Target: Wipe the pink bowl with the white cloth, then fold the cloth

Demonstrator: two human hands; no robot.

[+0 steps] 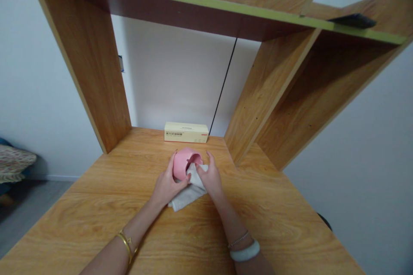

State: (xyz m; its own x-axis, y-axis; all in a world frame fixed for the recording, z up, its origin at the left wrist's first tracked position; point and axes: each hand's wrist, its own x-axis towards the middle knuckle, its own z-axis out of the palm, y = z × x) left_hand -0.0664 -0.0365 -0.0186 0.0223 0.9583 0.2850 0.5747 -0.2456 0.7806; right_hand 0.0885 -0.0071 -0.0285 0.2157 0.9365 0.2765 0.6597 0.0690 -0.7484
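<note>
A round pink container (181, 162), hollow with a dark opening turned toward the right, is tilted just above the wooden desk. My left hand (170, 182) wraps round its left side, thumb at the lower rim. In my right hand (209, 176) a white cloth (190, 193) is pinched, and part of it goes up to the container's opening. The rest of the cloth hangs down over the desk surface below both hands. What lies inside the container is mostly hidden by the cloth and fingers.
At the back of the desk (258, 223) stands a long cream box (186, 133) with printed lettering. Wooden side panels (84, 60) and an upper shelf (193, 6) frame the space. A dark flat object (355, 20) sits on the shelf at right.
</note>
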